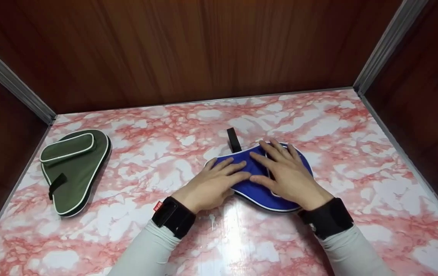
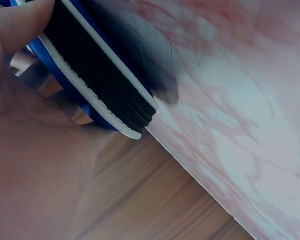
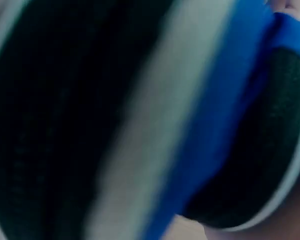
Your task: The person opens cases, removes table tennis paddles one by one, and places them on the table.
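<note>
A blue table tennis paddle case with white piping lies on the table, its wide end to the right. My left hand rests on its narrow end, palm down with the fingers spread. Over the wide end and its pocket lies my right hand, fingers extended and partly hiding the pocket. The two thumbs come close together near the middle. A black strap sticks out from the far edge. In the left wrist view, the case's black side band runs between two white edges. Close up and blurred, the blue fabric fills much of the right wrist view.
A green paddle case with a pocket and a black strap lies at the far left. The pink and white marbled table is bounded by brown wood-grain panels at the back and both sides, with grey metal corner strips.
</note>
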Demonstrator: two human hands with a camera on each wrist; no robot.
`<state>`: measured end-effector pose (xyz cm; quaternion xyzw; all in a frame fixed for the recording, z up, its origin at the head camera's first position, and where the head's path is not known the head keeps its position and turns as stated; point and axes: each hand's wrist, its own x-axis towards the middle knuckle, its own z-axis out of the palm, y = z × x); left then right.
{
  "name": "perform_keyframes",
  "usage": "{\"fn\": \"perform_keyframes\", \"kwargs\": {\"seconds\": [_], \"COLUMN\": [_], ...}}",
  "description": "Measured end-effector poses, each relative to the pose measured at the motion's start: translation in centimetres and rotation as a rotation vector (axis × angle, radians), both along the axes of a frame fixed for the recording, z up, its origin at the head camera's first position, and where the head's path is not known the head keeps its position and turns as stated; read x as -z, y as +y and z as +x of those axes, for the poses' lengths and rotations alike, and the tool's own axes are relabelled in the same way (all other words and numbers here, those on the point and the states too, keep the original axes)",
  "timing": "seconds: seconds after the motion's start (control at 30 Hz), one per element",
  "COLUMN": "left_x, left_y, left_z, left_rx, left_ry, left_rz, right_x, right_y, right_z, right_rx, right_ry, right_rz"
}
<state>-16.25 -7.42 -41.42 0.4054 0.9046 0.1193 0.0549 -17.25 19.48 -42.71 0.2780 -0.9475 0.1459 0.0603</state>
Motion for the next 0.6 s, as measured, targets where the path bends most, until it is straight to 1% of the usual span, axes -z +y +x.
{"fn": "perform_keyframes", "kwargs": {"seconds": [0.13, 0.23, 0.3, 0.4, 0.5, 0.57, 0.6], "left_x": [-0.2, -0.4, -0.5, -0.6, -0.6, -0.5, -0.5], "left_y": [-0.6, -1.4, -2.1, -3.1, -3.9, -4.3, -4.4], "left_z": [-0.6, -1.2, -1.6, -2.1, -2.7, -3.1, -3.3], "left_rx": [-0.016, -0.052, -0.098, -0.195, -0.286, -0.32, -0.324], "left_ry": [-0.043, -0.082, -0.11, -0.146, -0.163, -0.169, -0.169], "left_rz": [0.055, 0.092, 0.118, 0.144, 0.162, 0.16, 0.158], "right_x": [0.5, 0.8, 0.8, 0.7, 0.6, 0.7, 0.7], "right_y": [0.0, 0.0, 0.0, 0.1, 0.1, 0.0, -0.1], "right_z": [-0.2, -0.1, 0.0, 0.3, 0.4, 0.4, 0.4], "right_rx": [0.02, 0.037, 0.052, 0.081, 0.106, 0.117, 0.119], "right_ry": [-0.012, -0.028, -0.037, -0.051, -0.066, -0.071, -0.073], "right_rz": [0.033, 0.048, 0.055, 0.064, 0.074, 0.079, 0.079]}}
